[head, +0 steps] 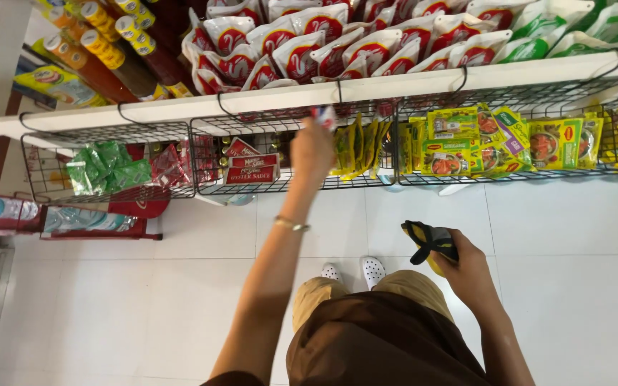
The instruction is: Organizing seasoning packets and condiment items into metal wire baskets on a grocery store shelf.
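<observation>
At ten o'clock, green packets (109, 168) fill a wire basket (51, 187) under the white shelf (180, 109); toward twelve, the left hand (312, 151) is closed on a small red-and-white packet (324, 114) at the middle basket (266, 187), just beside red sauce boxes (250, 166). At three o'clock the right hand (466, 270) grips a black-and-yellow cloth (425, 241) above the tiled floor (566, 236); yellow seasoning packets (481, 143) hang beyond.

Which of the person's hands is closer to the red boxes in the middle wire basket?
Left. The left hand reaches into the basket just right of the red boxes, holding a small packet. The right hand is back by the body, holding a black and yellow cloth.
</observation>
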